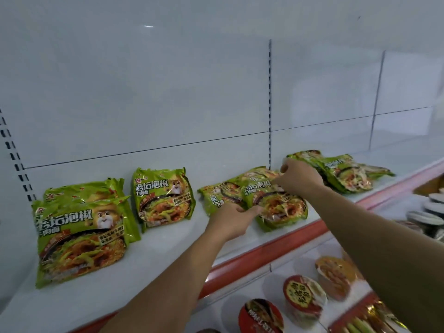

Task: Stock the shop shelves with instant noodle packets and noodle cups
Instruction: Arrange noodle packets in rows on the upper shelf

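Observation:
Green instant noodle packets stand along a white shelf (168, 246) with a red front edge. Two overlapping packets (79, 236) lean at the left, and a single upright packet (163, 195) is beside them. In the middle, my left hand (234, 218) grips the lower left edge of a front green packet (278, 207), and my right hand (300, 177) pinches its upper right corner. Another packet (216, 198) lies just behind it. A heap of packets (341, 171) lies at the right, behind my right hand.
The lower shelf holds red-lidded noodle cups (302, 296), an orange-lidded cup (335, 275) and more packets at the bottom right (370, 318). Stacked bowls (430, 212) sit at the far right. The white back panel has slotted uprights (269, 104).

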